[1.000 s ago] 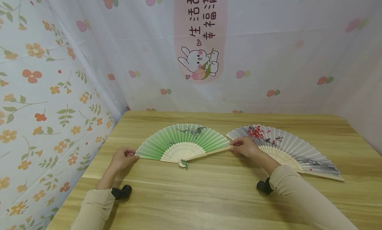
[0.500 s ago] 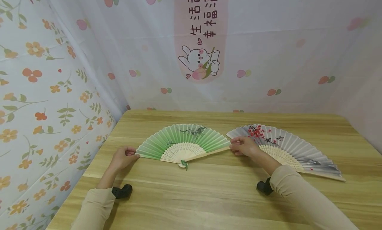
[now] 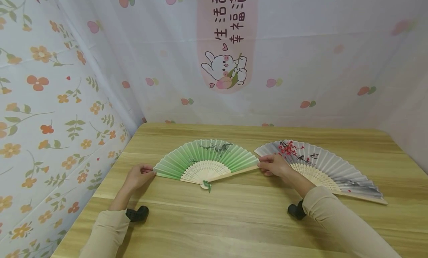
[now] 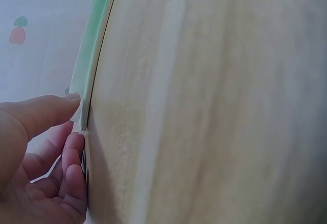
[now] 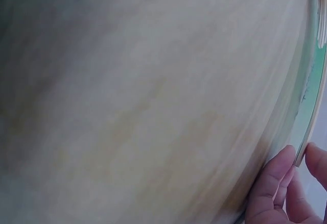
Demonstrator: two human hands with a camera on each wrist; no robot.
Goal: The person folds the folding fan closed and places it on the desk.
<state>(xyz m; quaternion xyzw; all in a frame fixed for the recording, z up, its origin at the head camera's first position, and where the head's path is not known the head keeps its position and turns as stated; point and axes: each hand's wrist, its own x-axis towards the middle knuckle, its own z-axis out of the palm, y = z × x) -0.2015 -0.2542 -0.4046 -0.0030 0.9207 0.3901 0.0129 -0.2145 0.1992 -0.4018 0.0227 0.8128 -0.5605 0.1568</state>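
Green folding fan (image 3: 206,162), spread open on the bench (image 3: 214,221) between the left hand (image 3: 138,177) and right hand (image 3: 275,165), each pinching the nearer end. A grey fan (image 3: 329,168) lies open alongside, partly hidden by the right hand.

Shows one green fan (image 4: 92,50), edge only, pale-ribbed. At the fan's lower end, includes left hand (image 4: 38,162) pinching the tip. Right of the fan, wood-grain tabletop (image 4: 204,101); left of it, white cloth (image 4: 43,55) with pink-and-green print.
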